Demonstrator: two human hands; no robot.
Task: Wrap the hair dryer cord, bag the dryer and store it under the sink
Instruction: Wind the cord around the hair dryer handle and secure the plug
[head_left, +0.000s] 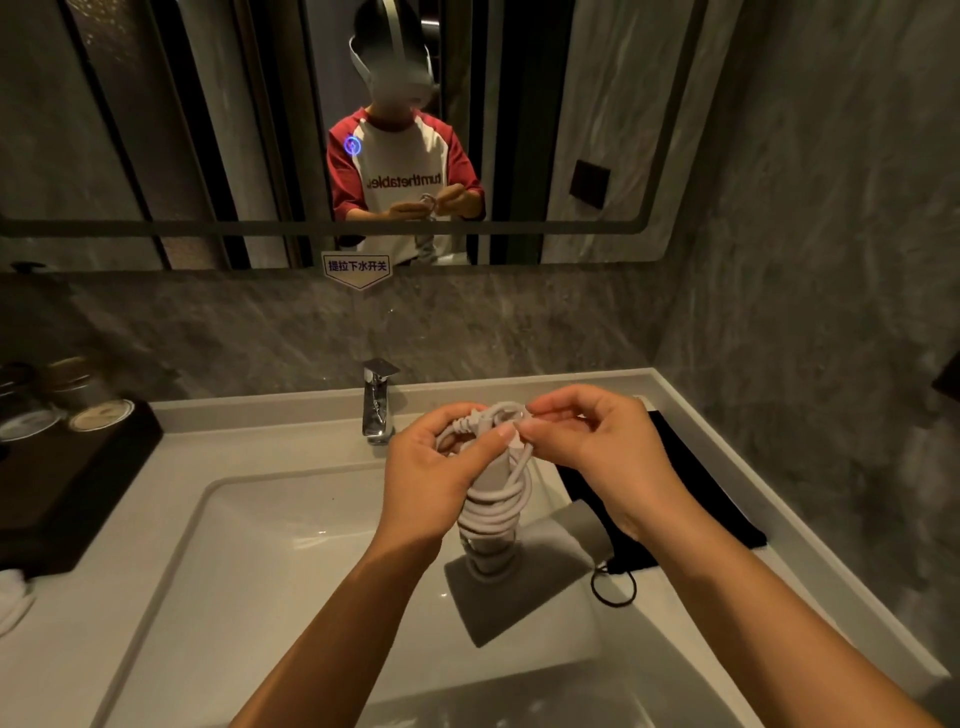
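Note:
A grey hair dryer (511, 577) hangs over the sink basin with its handle pointing up. A pale cord (498, 501) is coiled many times around that handle. My left hand (436, 478) grips the top of the handle and the coils. My right hand (597, 447) pinches the cord's plug end (506, 413) at the top of the handle. A black drawstring bag (691, 499) lies flat on the counter to the right of the basin, its cord loop (613, 584) trailing toward the sink.
The white sink (249, 561) fills the middle, with a chrome faucet (378, 402) behind it. A dark tray (67, 483) with lidded jars (101, 413) stands on the left counter. A mirror and grey stone walls close in the back and right.

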